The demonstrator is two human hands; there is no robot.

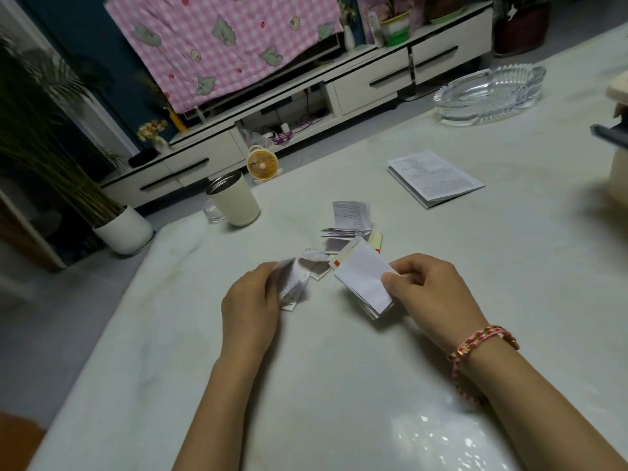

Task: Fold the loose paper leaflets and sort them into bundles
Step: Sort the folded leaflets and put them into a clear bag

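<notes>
With the bundle (365, 283) pinched by the right hand (428, 287), the blurred leaflet (294, 283) seemingly gripped in the left hand (251, 300) should be creased squarely.

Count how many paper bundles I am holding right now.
2. A blurred folded leaflet in the left hand, and a white folded bundle pinched by the right hand. More papers lie on the table behind them; some may be hidden.

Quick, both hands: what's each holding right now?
Left hand: grips a blurred folded printed paper leaflet.
Right hand: pinches a folded white paper bundle.
</notes>
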